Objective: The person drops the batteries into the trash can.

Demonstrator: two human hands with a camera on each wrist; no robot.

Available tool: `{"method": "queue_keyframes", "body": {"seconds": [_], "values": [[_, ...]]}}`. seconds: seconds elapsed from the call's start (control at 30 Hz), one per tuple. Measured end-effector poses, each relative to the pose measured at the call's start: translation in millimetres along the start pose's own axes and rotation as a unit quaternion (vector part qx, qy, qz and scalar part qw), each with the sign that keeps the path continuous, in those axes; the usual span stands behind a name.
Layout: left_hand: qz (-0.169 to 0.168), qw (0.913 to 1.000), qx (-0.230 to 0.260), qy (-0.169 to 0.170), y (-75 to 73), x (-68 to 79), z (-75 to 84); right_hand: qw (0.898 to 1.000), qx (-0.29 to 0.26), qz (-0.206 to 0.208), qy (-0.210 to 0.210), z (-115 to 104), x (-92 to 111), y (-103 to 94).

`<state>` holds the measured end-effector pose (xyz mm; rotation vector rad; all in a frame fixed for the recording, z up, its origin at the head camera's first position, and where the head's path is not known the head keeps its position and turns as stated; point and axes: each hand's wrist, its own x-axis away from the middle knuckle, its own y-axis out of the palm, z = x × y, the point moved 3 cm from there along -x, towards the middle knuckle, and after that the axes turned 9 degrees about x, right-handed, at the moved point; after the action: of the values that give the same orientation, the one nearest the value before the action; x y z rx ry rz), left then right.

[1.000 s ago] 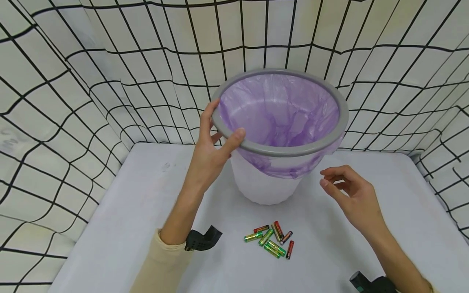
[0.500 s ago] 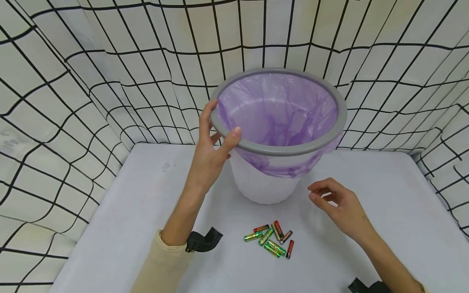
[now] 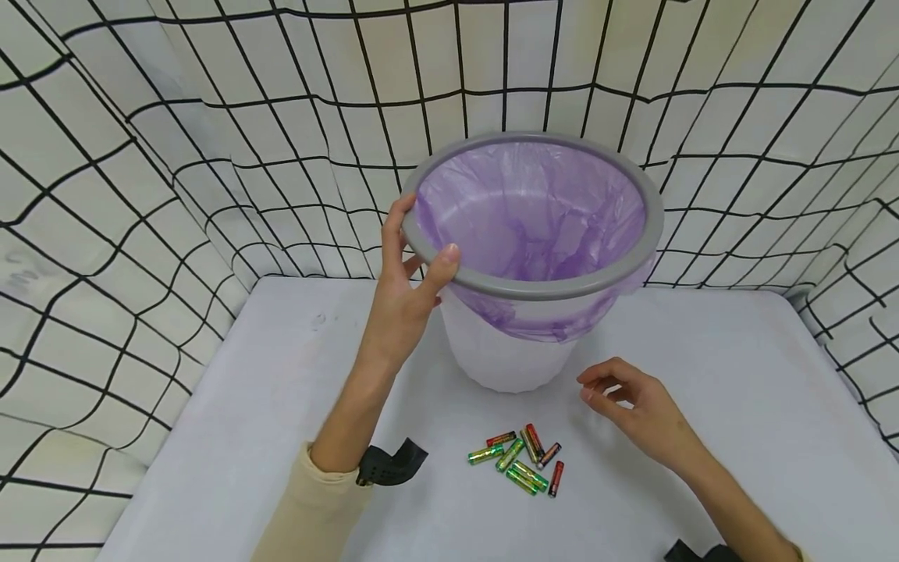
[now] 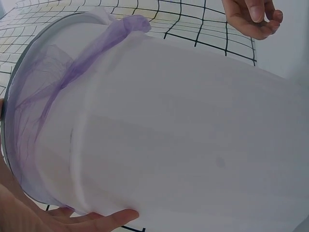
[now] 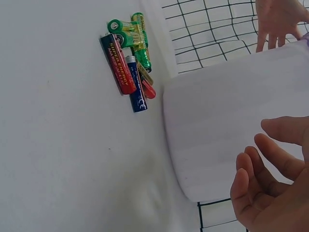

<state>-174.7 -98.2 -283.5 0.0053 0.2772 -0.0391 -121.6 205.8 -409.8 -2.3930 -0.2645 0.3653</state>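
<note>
Plainly, I read "SUPER ENERGY" and "AAA" on a red battery (image 5: 118,63) and "CE" on the blue battery (image 5: 137,89) beside it; print on the green batteries (image 5: 143,55) is too small. They lie before the white bin (image 3: 507,363), whose grey rim (image 3: 548,290) my left hand (image 3: 402,308) grips. Nearby, my right hand (image 3: 635,406) hovers, bare fingers loosely curved, thumb slightly apart.

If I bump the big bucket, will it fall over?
The bucket might tip if pushed near its grey rim, because its base is narrower than its top. It's probably light for its size, since I see just a purple bag inside. The left hand gripping the rim would likely help steady it.
</note>
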Motion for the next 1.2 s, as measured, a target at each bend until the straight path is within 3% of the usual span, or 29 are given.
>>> {"method": "queue_keyframes", "body": {"seconds": [0.23, 0.43, 0.8, 1.2], "values": [[0.001, 1.0, -0.005, -0.006, 0.6, 0.5, 0.5, 0.999, -0.007, -0.051, 0.013, 2.9, 0.6, 10.9], [0.002, 0.9999, -0.009, -0.008, 0.2, 0.8, 0.3, 0.996, -0.01, -0.09, -0.006, 6.5, 1.8, 19.0], [0.0, 1.0, 0.001, 0.003, 1.1, 0.7, -0.6, 0.984, -0.018, -0.178, 0.0, 8.2, 5.7, 28.2], [0.004, 1.0, -0.007, 0.006, 1.3, 1.2, -1.9, 0.975, -0.016, -0.22, -0.009, 9.9, 8.2, 38.8]]}}
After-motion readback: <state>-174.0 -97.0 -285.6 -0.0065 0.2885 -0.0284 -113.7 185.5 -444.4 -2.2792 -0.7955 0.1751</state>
